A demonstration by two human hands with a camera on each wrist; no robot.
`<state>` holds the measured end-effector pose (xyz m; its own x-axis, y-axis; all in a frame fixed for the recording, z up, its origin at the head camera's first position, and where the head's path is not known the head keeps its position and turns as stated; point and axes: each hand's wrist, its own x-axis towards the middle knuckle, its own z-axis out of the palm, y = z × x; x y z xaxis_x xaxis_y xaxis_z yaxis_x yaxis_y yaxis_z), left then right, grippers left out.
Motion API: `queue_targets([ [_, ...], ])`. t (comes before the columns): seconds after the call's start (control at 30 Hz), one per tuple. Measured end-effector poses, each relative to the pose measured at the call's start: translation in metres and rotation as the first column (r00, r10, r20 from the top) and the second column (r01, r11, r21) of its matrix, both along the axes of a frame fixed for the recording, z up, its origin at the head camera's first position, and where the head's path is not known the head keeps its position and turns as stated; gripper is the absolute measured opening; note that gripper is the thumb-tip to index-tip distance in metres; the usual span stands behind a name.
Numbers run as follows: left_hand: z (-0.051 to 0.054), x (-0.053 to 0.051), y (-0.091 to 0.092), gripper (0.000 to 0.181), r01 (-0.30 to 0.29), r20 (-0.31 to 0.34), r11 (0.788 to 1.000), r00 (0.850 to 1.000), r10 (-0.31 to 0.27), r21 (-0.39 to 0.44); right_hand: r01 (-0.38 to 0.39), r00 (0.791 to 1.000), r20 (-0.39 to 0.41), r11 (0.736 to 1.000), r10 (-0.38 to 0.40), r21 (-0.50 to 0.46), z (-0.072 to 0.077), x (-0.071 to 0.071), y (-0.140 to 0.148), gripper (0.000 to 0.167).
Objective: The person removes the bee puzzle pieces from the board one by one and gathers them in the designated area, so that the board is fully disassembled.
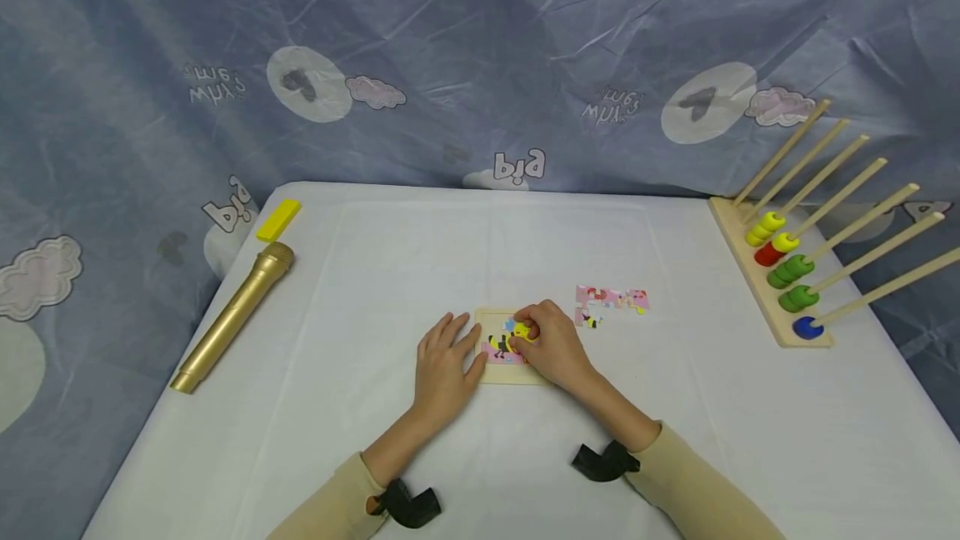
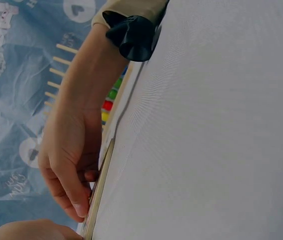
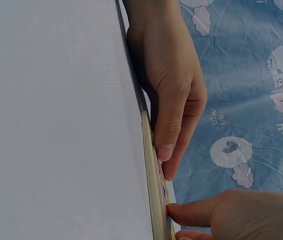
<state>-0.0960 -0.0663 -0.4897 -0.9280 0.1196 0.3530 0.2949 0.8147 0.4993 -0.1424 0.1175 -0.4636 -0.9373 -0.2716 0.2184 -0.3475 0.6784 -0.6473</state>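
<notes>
A small wooden puzzle board [image 1: 513, 375] lies flat on the white table, with colourful bee-picture pieces [image 1: 498, 350] in its tray. My left hand [image 1: 447, 365] rests at the board's left edge, fingers spread and fairly straight. At the board's right side, my right hand [image 1: 555, 348] pinches a yellow puzzle piece [image 1: 520, 329] between thumb and curled fingers, low over the tray. The right hand partly covers that piece and the board. In the right wrist view the board's pale wooden edge [image 3: 154, 195] runs between both hands.
Loose pink puzzle pieces [image 1: 611, 298] lie right of the board. A wooden bead rack [image 1: 772, 290] with upright pegs and coloured beads stands at the table's right. On the left lie a gold microphone [image 1: 234, 315] and a yellow block [image 1: 278, 220]. A blue-grey printed cloth [image 1: 465, 40] hangs behind.
</notes>
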Motion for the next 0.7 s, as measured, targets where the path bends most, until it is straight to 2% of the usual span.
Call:
queue_targets([
  [0.2, 0.0007, -0.0005, -0.0002, 0.041, -0.002, 0.013, 1.000, 1.000, 0.002, 0.002, 0.004, 1.000, 0.018, 1.000, -0.005, 0.024, 0.0042, 0.0011, -0.0009, 0.028],
  [0.43, 0.0005, -0.0001, -0.0003, 0.040, -0.008, -0.003, 1.000, 1.000, 0.008, 0.003, 0.006, 0.998, 0.063, 0.998, -0.010, 0.068, 0.0071, 0.0017, -0.0031, 0.028],
  [0.7, 0.0003, 0.0001, -0.0002, 0.041, -0.009, 0.031, 1.000, 0.999, 0.009, -0.004, 0.004, 0.997, 0.078, 0.998, -0.009, 0.067, 0.0052, 0.0019, -0.0026, 0.028],
])
